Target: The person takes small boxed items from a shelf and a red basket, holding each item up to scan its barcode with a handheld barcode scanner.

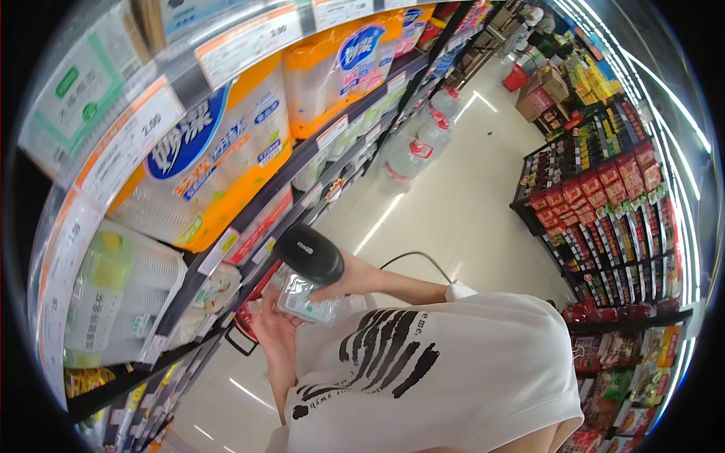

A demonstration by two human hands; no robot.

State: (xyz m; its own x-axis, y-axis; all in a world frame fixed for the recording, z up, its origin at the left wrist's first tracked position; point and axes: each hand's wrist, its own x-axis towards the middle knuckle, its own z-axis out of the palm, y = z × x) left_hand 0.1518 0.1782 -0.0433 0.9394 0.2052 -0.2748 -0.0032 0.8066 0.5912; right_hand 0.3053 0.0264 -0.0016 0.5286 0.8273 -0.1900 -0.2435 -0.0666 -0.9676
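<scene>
My right hand (pixel 358 276) grips a black handheld barcode scanner (pixel 308 253), its rounded head over a small clear plastic box (pixel 310 299). A dark cable (pixel 422 255) shows behind my right forearm. The box has white and green parts inside, and its lid reflects the lights. My left hand (pixel 274 324) holds the box from the side and below, palm turned up. A digit of my right hand lies across the box's near side; I cannot tell whether it presses on it. Both hands are close in front of my white printed T-shirt (pixel 453 362).
Shelves on the left hold packs of plastic cups (pixel 226 153), with price labels (pixel 130 144) along their edges. Near my left hand is a red basket (pixel 249 317) with a black handle. Large water bottles (pixel 416 150) stand on the floor; a snack rack (pixel 595 187) is to the right.
</scene>
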